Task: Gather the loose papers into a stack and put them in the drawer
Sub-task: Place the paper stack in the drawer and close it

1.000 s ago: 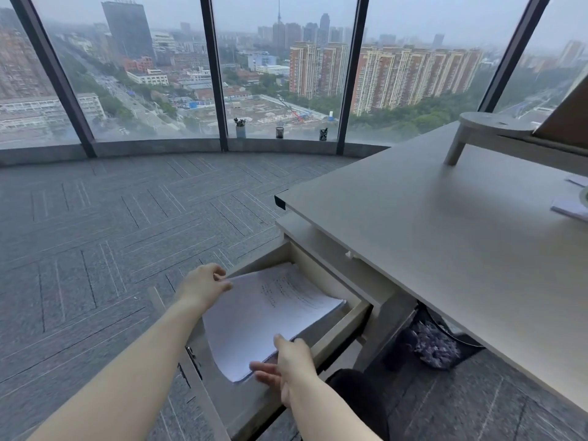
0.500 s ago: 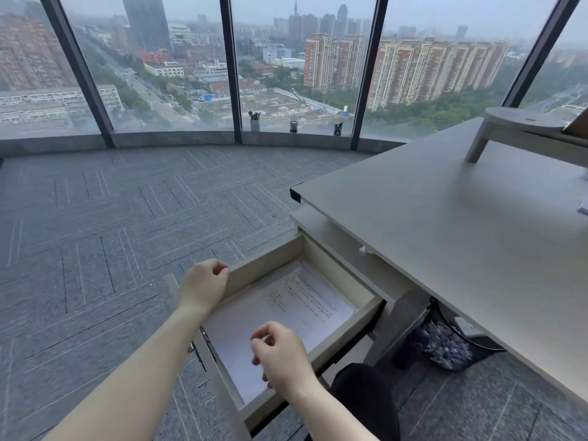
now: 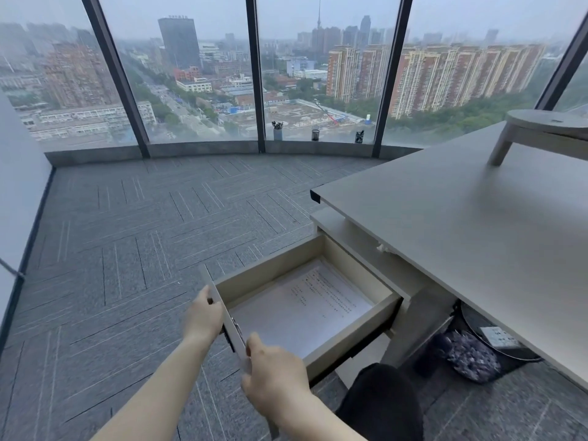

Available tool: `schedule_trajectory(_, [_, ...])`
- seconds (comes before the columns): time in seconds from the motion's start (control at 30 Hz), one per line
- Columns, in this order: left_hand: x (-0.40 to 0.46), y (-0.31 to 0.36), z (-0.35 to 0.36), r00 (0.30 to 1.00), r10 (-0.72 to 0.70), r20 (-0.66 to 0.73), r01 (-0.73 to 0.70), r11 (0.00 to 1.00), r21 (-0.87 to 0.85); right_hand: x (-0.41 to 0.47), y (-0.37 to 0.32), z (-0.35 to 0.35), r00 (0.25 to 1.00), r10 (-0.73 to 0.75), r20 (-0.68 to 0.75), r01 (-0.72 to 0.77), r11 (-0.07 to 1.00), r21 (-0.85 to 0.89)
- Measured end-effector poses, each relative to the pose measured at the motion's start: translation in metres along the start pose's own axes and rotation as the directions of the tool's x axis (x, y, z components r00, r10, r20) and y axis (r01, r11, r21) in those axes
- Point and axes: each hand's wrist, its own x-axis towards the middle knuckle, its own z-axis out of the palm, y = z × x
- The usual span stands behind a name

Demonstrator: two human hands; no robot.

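Observation:
The beige drawer [image 3: 351, 335] under the desk stands pulled out. A stack of white printed papers [image 3: 305, 308] lies flat on its bottom, touched by neither hand. My left hand [image 3: 205, 315] grips the upper end of the drawer's front panel, fingers curled over its top edge. My right hand [image 3: 273, 374] holds the same front panel lower down, near its closest corner, fingers folded around it.
The grey desk top [image 3: 471, 224] runs along the right with a wooden stand [image 3: 541, 128] on it. A black bin [image 3: 477, 351] sits under the desk. My dark knee [image 3: 381, 405] is just right of the drawer. Grey carpet stretches left toward the windows.
The papers dropped from my hands and now lie flat in the drawer. Both hands moved off the stack onto the drawer's front panel.

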Motion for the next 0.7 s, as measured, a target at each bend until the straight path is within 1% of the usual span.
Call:
schedule_trajectory(0.07, [-0.001,0.006,0.004,1.0,-0.006,0.006,0.006,1.0,-0.012,0.0,0.005,0.0,1.0,0.017,-0.013,-0.017,1.0,-0.002])
schedule_trajectory(0.2, [0.004,0.016,0.019,0.999,-0.029,0.029,0.033,0.992,-0.118,0.002,0.024,-0.007,0.997,0.054,-0.054,-0.055,0.998,-0.022])
schedule_trajectory(0.3, [0.008,0.025,0.035,0.993,-0.044,0.107,0.069,0.967,-0.245,0.005,0.042,-0.014,0.991,0.093,-0.098,-0.095,0.995,-0.018])
schedule_trajectory(0.4, [0.001,0.044,0.049,0.981,-0.027,0.193,0.095,0.932,-0.35,0.009,0.062,-0.024,0.977,0.146,-0.155,-0.15,0.989,-0.015])
schedule_trajectory(0.5, [-0.001,0.056,0.069,0.966,0.008,0.257,0.097,0.914,-0.394,0.01,0.083,-0.032,0.955,0.206,-0.212,-0.212,0.977,-0.003])
schedule_trajectory(0.7, [-0.005,0.086,0.11,0.937,0.039,0.348,0.13,0.884,-0.449,-0.001,0.126,-0.045,0.89,0.386,-0.243,-0.369,0.923,0.112])
